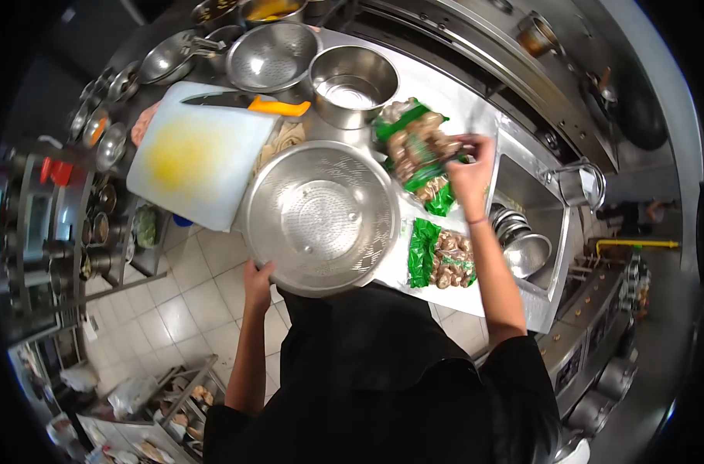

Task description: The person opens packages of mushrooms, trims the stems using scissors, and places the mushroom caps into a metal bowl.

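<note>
My left hand grips the near-left rim of a large metal colander, which tilts slightly toward me and has nothing in it. Out to the right, my right hand is closed on the edge of a green-and-clear bag of mushrooms, blurred by motion. Partly beneath that bag lies another mushroom bag. Nearer to me, a third mushroom bag rests on the white counter, right of the colander.
Left of the colander lies a stained white cutting board with an orange-handled knife on it. Behind stand a deep pot and another colander. A sink with metal bowls is at right.
</note>
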`<state>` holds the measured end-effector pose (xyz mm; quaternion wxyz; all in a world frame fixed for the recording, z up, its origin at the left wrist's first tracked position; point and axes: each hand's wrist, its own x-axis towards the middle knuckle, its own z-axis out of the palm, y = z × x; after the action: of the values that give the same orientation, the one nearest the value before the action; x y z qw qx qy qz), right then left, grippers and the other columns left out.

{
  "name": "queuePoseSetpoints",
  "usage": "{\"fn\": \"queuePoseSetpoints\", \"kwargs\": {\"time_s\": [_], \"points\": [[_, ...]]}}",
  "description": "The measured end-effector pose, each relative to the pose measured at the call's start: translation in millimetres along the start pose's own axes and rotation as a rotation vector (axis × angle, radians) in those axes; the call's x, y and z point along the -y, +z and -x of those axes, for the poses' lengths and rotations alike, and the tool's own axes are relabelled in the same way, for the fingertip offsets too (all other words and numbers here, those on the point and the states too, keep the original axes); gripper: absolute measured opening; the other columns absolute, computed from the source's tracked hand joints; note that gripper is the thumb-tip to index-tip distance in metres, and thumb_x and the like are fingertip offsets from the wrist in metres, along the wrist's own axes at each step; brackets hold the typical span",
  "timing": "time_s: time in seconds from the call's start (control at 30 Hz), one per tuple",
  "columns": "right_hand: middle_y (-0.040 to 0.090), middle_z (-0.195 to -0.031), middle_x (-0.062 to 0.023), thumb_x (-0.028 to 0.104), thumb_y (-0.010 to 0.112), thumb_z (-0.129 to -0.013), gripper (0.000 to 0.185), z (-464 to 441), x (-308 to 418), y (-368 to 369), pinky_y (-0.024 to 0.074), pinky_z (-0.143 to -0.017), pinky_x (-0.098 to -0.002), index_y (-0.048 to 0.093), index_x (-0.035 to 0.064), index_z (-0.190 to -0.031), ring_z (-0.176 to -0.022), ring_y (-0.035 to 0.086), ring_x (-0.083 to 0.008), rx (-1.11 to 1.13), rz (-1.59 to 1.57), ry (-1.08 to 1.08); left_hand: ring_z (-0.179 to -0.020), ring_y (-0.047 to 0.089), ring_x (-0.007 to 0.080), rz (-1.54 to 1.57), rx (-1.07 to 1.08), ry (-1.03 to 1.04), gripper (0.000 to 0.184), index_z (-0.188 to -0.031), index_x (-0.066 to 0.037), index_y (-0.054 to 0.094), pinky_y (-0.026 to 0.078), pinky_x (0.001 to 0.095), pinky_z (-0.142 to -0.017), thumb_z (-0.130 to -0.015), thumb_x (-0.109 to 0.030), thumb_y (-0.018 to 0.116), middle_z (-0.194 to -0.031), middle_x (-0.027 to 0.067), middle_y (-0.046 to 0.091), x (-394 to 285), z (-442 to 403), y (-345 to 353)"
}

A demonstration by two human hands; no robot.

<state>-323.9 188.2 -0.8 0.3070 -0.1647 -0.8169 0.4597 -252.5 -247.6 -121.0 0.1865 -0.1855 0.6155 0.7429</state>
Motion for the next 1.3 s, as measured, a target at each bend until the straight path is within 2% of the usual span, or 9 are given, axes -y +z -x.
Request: {"fn": "queuePoseSetpoints", "kwargs": {"time_s": [0.2, 0.3, 0.4, 0.47, 0.57, 0.67, 0.8, 1.07, 1.3], "points": [[0.05, -0.079, 0.0025, -0.008, 0.061, -0.075, 0.032, -90.7, -87.9, -80.1, 0.0486, -0.063, -0.0231, 0.042, 0.0113, -0.092, -0.062, 0.046, -0.0069, -0.379, -0.298, 0.132, -0.104, 0.057, 0.0183, -0.065, 0.215, -0.001, 0.044, -0.126, 0.004, 0.046, 0.049, 0.0333, -0.086, -0.091, -0.018, 0.062, -0.116, 0.0119, 0.059, -15.4, -31.3, 50.6], [0.042, -0.076, 0.0053, -0.004, 0.069, -0.071, 0.036, -109.9, -170.3, -60.6, 0.0343, -0.054, -0.0202, 0.041, 0.0136, -0.086, -0.063, 0.04, -0.0053, -0.538, -0.133, 0.124, -0.106, 0.055, 0.0199, -0.101, 0.028, 0.312, 0.042, -0.126, 0.002, 0.046, 0.045, 0.0349, -0.089, -0.091, -0.017, 0.06, -0.117, 0.0143, 0.058, -33.2, -23.1, 68.8], [0.051, -0.078, 0.0006, 0.005, 0.076, -0.072, 0.031, -88.2, -252.4, -50.6, 0.0447, -0.05, -0.0259, 0.051, 0.0074, -0.09, -0.069, 0.052, -0.0095, -0.31, 0.27, 0.427, -0.109, 0.053, 0.022, -0.355, -0.17, 0.709, 0.037, -0.125, 0.0, 0.049, 0.042, 0.0363, -0.092, -0.091, -0.012, 0.056, -0.119, 0.018, 0.057, -70.5, 6.7, 66.9], [0.06, -0.074, -0.0033, 0.016, 0.078, -0.072, 0.027, -67.3, -241.2, -65.3, 0.046, -0.064, -0.03, 0.057, 0.0028, -0.083, -0.067, 0.054, -0.0147, -0.292, 0.241, 0.448, -0.106, 0.056, 0.023, -0.306, 0.187, 0.907, 0.03, -0.119, 0.002, 0.054, 0.044, 0.0341, -0.091, -0.09, -0.003, 0.051, -0.122, 0.0144, 0.057, -78.0, 32.8, 83.3], [0.069, -0.095, -0.0115, 0.015, 0.065, -0.09, 0.025, -29.5, -144.2, -107.1, 0.0502, -0.062, -0.0267, 0.053, 0.0056, -0.11, -0.072, 0.064, -0.0145, -0.247, -0.313, 0.454, -0.096, 0.061, 0.026, -0.428, 0.693, 0.55, 0.018, -0.104, 0.002, 0.063, 0.047, 0.0348, -0.086, -0.088, 0.001, 0.054, -0.101, 0.0135, 0.064, -87.7, 71.1, 150.6], [0.068, -0.105, -0.01, 0.052, 0.058, -0.091, 0.074, 35.6, -89.6, -173.3, 0.0451, -0.076, -0.0283, 0.035, 0.0024, -0.142, -0.089, 0.061, -0.0142, 0.188, -0.435, 0.385, -0.099, 0.062, 0.0306, -0.598, 1.051, 0.413, 0.023, -0.106, -0.001, 0.063, 0.048, 0.0359, -0.089, -0.083, 0.005, 0.059, -0.104, 0.0153, 0.065, -47.1, 74.2, 216.4], [0.066, -0.088, -0.0095, 0.064, 0.06, -0.083, 0.086, 125.0, -56.4, -221.5, 0.0422, -0.072, -0.0282, 0.047, -0.0044, -0.133, -0.081, 0.061, -0.0163, 0.444, -0.197, 0.401, -0.118, 0.053, 0.0317, -0.726, 0.895, 0.724, 0.036, -0.112, -0.003, 0.062, 0.044, 0.0397, -0.099, -0.077, 0.004, 0.066, -0.124, 0.012, 0.056, 27.0, 66.7, 290.0], [0.065, -0.077, -0.0068, 0.012, 0.073, -0.083, 0.041, 238.9, -62.9, -265.5, 0.0496, -0.074, -0.0275, 0.048, 0.0038, -0.115, -0.079, 0.065, -0.0132, 0.748, -0.36, 0.713, -0.114, 0.053, 0.0331, -0.812, 0.59, 1.04, 0.026, -0.089, -0.002, 0.06, 0.045, 0.0418, -0.093, -0.067, 0.0, 0.073, -0.107, 0.0104, 0.059, 103.5, 42.8, 335.1], [0.062, -0.076, -0.0037, 0.044, 0.066, -0.088, 0.046, 263.2, -83.2, -256.1, 0.0445, -0.067, -0.0231, 0.056, 0.0046, -0.109, -0.073, 0.059, -0.0105, 0.963, -0.733, 0.79, -0.089, 0.06, 0.0329, -0.972, 0.423, 1.193, 0.013, -0.081, -0.001, 0.057, 0.05, 0.0399, -0.073, -0.072, 0.004, 0.066, -0.087, 0.0115, 0.061, 114.5, 68.1, 335.7]]}}
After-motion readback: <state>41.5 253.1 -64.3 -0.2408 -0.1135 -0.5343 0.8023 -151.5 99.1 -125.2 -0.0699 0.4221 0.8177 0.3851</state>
